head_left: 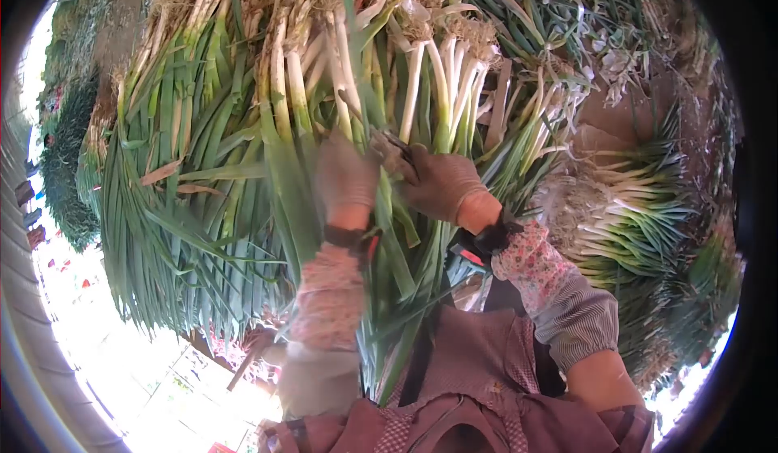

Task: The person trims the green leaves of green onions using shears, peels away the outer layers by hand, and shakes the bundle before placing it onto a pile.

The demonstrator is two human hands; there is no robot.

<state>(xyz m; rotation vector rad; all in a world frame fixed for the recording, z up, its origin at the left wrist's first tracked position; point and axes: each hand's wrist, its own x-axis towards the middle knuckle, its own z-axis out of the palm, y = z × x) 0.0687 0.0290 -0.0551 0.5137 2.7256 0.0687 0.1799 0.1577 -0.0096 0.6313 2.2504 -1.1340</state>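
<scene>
my left hand (347, 179) and right hand (442, 184), both gloved, are closed around a bunch of leeks (381, 129) at mid-frame. its white stalks point up, green leaves hanging toward my apron (478, 372). more leeks lie in a pile (203, 169) at left.

Daylight, outdoors; strong and uneven. Brightest zone sits at 7–8 o'clock, where the ground is blown out to near white with no detail. A second overexposed sliver lies at 4–5 o'clock along the rim. Centre is evenly lit, soft shade, colours slightly washed. Fisheye distortion: straight stalks bow outward toward the edges, and a black circular vignette closes all corners (heaviest at 3 o'clock). Motion blur on the left hand (347, 179) and its sleeve; the right hand (442, 184) reads somewhat sharper.
</scene>
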